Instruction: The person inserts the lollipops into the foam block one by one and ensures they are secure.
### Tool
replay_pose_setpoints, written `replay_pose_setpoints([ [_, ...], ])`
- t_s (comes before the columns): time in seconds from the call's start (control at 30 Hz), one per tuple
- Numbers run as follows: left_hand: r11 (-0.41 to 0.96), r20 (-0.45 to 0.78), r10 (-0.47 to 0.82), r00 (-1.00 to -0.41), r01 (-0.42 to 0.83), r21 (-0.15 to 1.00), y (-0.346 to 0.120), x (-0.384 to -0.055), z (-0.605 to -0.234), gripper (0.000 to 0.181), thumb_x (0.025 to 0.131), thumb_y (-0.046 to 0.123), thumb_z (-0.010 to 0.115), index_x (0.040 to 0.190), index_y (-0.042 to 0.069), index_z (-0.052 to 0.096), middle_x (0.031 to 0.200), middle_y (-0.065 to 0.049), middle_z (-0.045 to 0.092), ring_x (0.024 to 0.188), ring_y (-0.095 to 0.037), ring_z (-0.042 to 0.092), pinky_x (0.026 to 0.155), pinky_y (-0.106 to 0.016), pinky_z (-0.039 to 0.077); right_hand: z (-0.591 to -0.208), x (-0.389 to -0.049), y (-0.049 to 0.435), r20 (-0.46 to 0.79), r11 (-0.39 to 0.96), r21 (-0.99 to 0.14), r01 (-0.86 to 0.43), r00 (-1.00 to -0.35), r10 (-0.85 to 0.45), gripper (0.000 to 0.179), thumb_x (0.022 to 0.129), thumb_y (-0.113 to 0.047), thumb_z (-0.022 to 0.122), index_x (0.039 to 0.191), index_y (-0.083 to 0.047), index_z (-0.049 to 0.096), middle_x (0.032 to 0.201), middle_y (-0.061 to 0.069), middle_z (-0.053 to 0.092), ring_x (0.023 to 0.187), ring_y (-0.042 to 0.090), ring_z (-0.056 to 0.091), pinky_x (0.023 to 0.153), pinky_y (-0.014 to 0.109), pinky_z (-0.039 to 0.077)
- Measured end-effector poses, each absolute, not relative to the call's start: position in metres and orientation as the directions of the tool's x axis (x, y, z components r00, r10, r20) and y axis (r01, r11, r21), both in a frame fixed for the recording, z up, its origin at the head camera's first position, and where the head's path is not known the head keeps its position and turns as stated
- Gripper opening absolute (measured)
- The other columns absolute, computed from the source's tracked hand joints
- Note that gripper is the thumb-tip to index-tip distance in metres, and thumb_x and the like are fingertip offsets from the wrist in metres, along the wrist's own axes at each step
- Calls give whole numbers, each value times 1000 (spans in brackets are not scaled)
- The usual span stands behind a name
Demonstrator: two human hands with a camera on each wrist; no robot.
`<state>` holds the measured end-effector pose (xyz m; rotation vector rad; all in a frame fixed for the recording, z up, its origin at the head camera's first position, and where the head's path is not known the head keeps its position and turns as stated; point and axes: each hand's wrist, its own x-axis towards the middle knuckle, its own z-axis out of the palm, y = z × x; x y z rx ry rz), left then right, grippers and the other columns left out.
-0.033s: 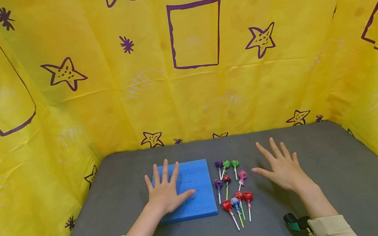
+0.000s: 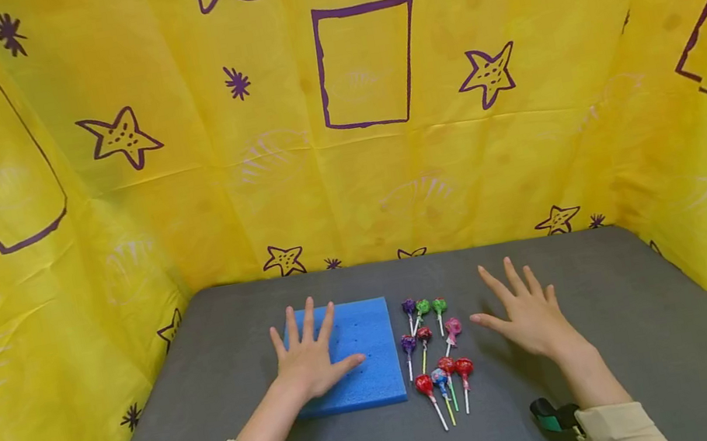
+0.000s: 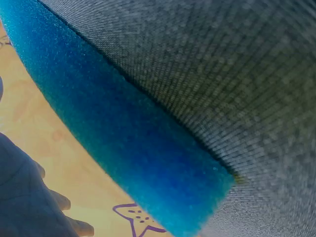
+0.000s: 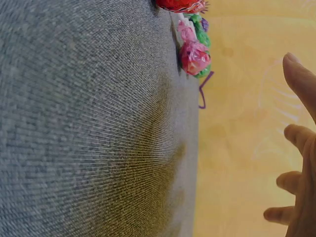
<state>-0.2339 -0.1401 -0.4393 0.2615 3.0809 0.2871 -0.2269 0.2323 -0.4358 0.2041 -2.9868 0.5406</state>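
Observation:
My left hand is held over a blue foam block, fingers spread and holding nothing. Small dark holes dot the block's top. In the left wrist view a gap separates the hand from the foam's side. My right hand, also spread and bare, hovers above the table right of several wrapped lollipops. Nearest to it is a pink lollipop. Others include a green lollipop, a purple lollipop, a blue lollipop and a red lollipop. The right wrist view shows the pink wrapper.
A dark grey table carries the block and the lollipops, which lie in loose rows along the block's right side. Yellow cloth with drawn stars encloses the table at the back and both sides. Dark straps sit at both wrists.

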Motion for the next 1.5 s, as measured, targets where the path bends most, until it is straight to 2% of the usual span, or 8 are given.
replay_pose_setpoints([
  [0.17, 967, -18, 164, -986, 157, 201, -140, -233, -439, 101, 82, 76, 55, 160, 26, 12, 168, -14, -3, 152, -49, -7, 114, -78, -3, -436, -226, 232, 124, 925, -346, -156, -985, -120, 88, 89, -73, 48, 159, -33, 13, 166, 23, 3, 146, 60, 7, 105, 85, 7],
  [0.33, 952, -38, 128, -991, 112, 285, -152, -234, -433, 100, 85, 74, 53, 160, 24, 10, 167, -18, -1, 151, -52, -5, 112, -81, 2, -435, -226, 229, 137, 910, -377, -174, -982, -130, 86, 90, -73, 46, 159, -29, 19, 164, 25, 11, 144, 58, 19, 105, 83, 19],
  [0.57, 863, -75, 85, -994, 36, 505, -193, -233, -409, 92, 89, 61, 60, 156, 9, 23, 151, -35, 24, 134, -56, 35, 99, -72, 41, -432, -236, 223, 196, 826, -517, -224, -970, -141, 69, 96, -51, 57, 147, -6, 44, 145, 27, 45, 129, 48, 48, 105, 66, 41],
  [0.7, 804, -112, 143, -983, 50, 592, -217, -236, -408, 79, 90, 42, 69, 150, 4, 35, 129, -33, 47, 101, -42, 61, 83, -54, 56, -430, -243, 219, 184, 769, -597, -228, -972, -146, 53, 96, -34, 63, 137, -2, 54, 135, 25, 55, 111, 39, 64, 95, 54, 53],
  [0.83, 701, -224, 191, -956, -27, 712, -234, -240, -414, 82, 86, 28, 76, 152, 8, 31, 112, -24, 54, 82, -27, 62, 72, -41, 60, -430, -253, 211, 130, 724, -658, -205, -979, -159, 47, 96, -28, 63, 134, -2, 56, 132, 27, 59, 109, 38, 66, 93, 51, 54],
  [1.0, 641, -304, 240, -922, -85, 763, -247, -247, -422, 88, 85, 19, 77, 156, 13, 24, 106, -19, 58, 88, -24, 62, 75, -41, 61, -433, -268, 201, 6, 655, -745, -129, -982, -187, 47, 97, -27, 61, 136, 0, 53, 135, 28, 57, 115, 39, 63, 90, 47, 57],
  [1.3, 614, -369, 304, -878, -116, 781, -251, -253, -434, 92, 84, 9, 76, 158, 16, 21, 128, -28, 47, 87, -25, 61, 72, -40, 62, -445, -295, 189, -112, 532, -846, -31, -966, -235, 47, 98, -18, 59, 136, 8, 50, 131, 32, 57, 100, 33, 67, 83, 41, 60],
  [1.5, 605, -375, 291, -880, -135, 785, -251, -256, -439, 91, 82, 5, 76, 157, 16, 25, 129, -25, 46, 87, -24, 60, 70, -38, 62, -452, -304, 182, -153, 531, -847, 17, -965, -214, 45, 97, -17, 60, 135, 7, 51, 134, 33, 55, 94, 26, 66, 80, 37, 61],
])
